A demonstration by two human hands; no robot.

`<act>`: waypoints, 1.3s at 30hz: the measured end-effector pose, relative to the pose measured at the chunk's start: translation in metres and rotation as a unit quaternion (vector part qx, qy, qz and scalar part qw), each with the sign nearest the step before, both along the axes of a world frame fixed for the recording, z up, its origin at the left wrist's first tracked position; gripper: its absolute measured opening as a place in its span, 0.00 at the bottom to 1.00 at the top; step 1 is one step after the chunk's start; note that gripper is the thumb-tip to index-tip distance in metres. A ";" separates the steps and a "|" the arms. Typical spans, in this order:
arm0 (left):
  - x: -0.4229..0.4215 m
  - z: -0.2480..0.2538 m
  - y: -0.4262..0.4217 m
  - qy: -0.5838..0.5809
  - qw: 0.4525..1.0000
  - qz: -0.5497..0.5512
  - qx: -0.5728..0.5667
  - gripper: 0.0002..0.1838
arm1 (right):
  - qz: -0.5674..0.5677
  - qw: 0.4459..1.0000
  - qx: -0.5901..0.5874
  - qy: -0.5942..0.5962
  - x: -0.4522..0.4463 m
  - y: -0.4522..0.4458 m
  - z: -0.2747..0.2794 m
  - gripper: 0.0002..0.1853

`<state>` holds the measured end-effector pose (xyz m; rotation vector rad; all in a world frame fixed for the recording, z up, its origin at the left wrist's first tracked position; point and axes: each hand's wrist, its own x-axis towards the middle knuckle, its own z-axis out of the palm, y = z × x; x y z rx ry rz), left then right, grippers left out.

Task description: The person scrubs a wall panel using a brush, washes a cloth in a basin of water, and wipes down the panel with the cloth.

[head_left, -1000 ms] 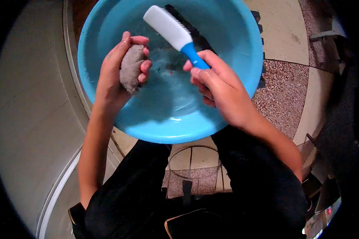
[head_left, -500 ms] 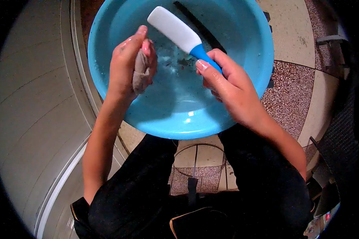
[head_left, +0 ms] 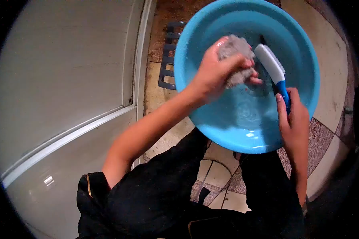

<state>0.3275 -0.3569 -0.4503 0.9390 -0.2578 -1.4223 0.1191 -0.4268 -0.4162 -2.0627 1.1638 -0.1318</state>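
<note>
My left hand (head_left: 214,71) grips a wet, bunched grey cloth (head_left: 233,46) above the blue basin (head_left: 213,115), thumb across it and some of it bulging past the fingers. Held by its blue handle in my right hand (head_left: 296,121) is a scrub brush (head_left: 269,61) with a white head. Its bristles face right, away from the cloth, and a small gap separates head and cloth. Shallow water with dark bits lies in the basin. Behind the brush head, a dark strip (head_left: 262,39) shows only in part.
The basin stands over a tiled floor in front of my dark-clothed knees (head_left: 159,167). Left of it are a grey slatted rack (head_left: 168,59) and a pale panel door (head_left: 68,59) with a metal frame. A thin wire hoop (head_left: 227,169) shows between my legs.
The view has swung, so the basin appears farther right. My left hand has turned over, showing more of the cloth. The brush has rotated more upright, its bristles now visible at the side.
</note>
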 end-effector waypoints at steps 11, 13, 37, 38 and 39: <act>-0.015 0.018 -0.004 -0.084 0.987 -0.134 -0.033 0.22 | 0.084 0.982 -0.147 0.088 -0.011 -0.005 -0.014 0.09; -0.017 0.024 0.000 -0.119 0.987 -0.101 -0.031 0.17 | 0.081 0.981 -0.145 0.096 -0.011 -0.002 -0.011 0.09; 0.055 0.045 0.082 -0.244 0.956 0.153 -0.052 0.14 | 0.015 0.958 -0.285 0.012 -0.026 0.006 0.006 0.15; 0.060 0.048 0.081 -0.261 0.948 0.172 -0.059 0.14 | 0.010 0.962 -0.271 0.039 -0.023 0.009 0.013 0.15; 0.063 0.048 0.081 -0.254 0.950 0.176 -0.052 0.14 | 0.008 0.964 -0.255 0.068 -0.021 0.009 0.016 0.14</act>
